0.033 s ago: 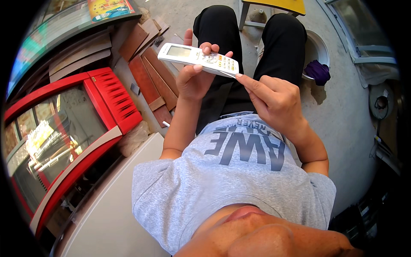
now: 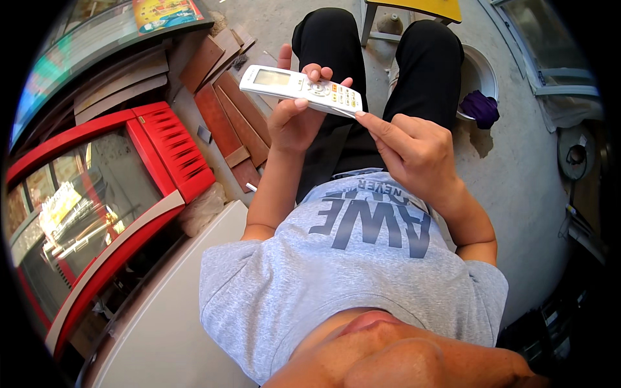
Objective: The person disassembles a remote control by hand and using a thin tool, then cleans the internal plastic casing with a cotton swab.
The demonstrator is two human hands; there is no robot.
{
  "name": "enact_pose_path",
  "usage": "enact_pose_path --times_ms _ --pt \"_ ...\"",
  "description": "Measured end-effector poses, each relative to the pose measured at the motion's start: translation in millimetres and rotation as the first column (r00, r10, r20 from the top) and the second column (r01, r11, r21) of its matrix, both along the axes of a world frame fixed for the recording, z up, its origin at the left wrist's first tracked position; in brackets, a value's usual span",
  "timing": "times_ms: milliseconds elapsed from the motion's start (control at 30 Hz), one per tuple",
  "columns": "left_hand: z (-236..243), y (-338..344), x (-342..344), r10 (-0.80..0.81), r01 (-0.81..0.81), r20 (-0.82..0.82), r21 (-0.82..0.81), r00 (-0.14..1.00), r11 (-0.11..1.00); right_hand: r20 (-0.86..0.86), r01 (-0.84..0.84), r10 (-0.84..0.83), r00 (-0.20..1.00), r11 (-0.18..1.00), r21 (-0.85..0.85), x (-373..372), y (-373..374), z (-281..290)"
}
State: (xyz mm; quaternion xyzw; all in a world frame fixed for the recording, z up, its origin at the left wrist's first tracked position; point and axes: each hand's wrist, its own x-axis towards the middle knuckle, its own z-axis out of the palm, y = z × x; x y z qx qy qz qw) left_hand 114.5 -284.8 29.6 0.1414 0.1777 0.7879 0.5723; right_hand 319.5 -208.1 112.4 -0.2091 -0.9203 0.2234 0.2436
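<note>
Above my lap, a white remote control (image 2: 301,87) lies tilted with its screen and buttons facing up. My left hand (image 2: 299,116) grips it from below: the thumb presses on its near edge, and fingertips curl over the far edge. Close to the remote's right end is my right hand (image 2: 414,145), its thumb and index finger pinched on a thin, light-coloured sliver (image 2: 341,112). That sliver runs along the remote's near side edge; its exact kind is too small to make out, and my fingers hide its other end.
At left stand a red-framed glass case (image 2: 155,149) and stacked brown boards (image 2: 229,119). A pale panel (image 2: 174,310) lies beside my left arm. Beyond my right knee is a basin (image 2: 477,68) with a purple cloth (image 2: 480,110) over its rim. A yellow stool (image 2: 420,8) stands ahead.
The remote has shifted very slightly to the right in my left hand's hold. Both hands otherwise keep their places.
</note>
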Motion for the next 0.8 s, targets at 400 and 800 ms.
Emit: enact_pose_path --times_ms 400,800 --pt "-11 -2 5 0.038 -0.039 -0.085 -0.007 0.996 0.999 0.059 -0.007 0.006 0.998 1.000 0.024 -2 -6 -4" --pt "-23 -2 6 -0.038 0.037 -0.007 -0.048 0.999 0.998 0.013 -0.016 0.024 1.000 0.899 -0.437 -4 8 -15"
